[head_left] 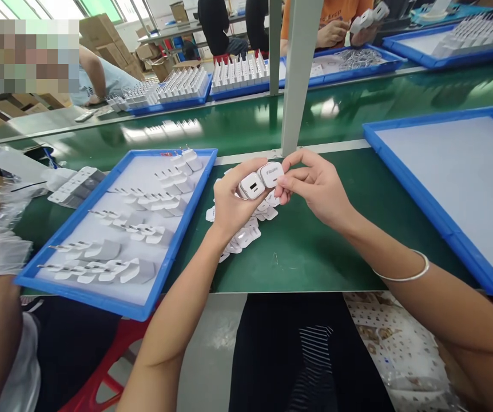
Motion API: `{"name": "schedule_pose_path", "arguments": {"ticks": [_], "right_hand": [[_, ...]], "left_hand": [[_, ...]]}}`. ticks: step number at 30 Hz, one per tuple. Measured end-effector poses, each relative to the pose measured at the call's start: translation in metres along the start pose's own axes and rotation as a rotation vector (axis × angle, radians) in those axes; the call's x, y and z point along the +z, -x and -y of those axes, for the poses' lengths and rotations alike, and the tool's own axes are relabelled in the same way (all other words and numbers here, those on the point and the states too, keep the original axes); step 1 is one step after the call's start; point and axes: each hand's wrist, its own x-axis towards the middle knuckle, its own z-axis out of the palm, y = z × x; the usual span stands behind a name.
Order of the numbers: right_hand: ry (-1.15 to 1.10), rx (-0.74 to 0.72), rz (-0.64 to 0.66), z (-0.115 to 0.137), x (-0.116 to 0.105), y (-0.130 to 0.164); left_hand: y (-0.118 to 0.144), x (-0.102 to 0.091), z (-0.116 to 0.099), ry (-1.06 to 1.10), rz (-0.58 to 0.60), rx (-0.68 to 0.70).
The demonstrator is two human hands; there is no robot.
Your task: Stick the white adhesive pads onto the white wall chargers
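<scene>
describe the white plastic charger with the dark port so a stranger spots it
Above the dark green tabletop is the person's bare left hand. It holds the white plastic charger beside a similar white block. The charger's face shows a dark rectangular port; the block's shows grey lettering.

Held chargers (pixel 270 170): white, one with grey lettering, the other with a black port
Tabletop (pixel 315 257): green
Left tray (pixel 178 236): blue rim, whitish base
Right tray (pixel 465 166): blue rim, whitish base
Bangle (pixel 403 280): silvery
Trousers (pixel 267 343): black, a pale-striped patch
Stool (pixel 118 346): red
Plastic bag (pixel 401 349): whitish, scattered brownish print
Post (pixel 300 74): pale grey
Co-worker's shirt (pixel 332 11): orange, dark lettering
</scene>
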Motion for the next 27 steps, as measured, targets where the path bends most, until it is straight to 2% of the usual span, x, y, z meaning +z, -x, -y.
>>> {"name": "schedule_pose_path", "arguments": {"ticks": [9,16,27], "right_hand": [[-0.02,0.026,-0.033,-0.0009,0.0004,0.0015],[-0.017,0.089,-0.037,0.0007,-0.0006,0.0006],[-0.003,0.097,-0.066,-0.0021,-0.001,0.0004]], "left_hand": [[-0.0012,-0.0019,0.0004,-0.082,0.004,0.124],[-0.0021,-0.0036,0.0006,-0.124,0.033,0.164],[-0.0008,-0.0019,0.0033,-0.172,0.063,0.13]]}}
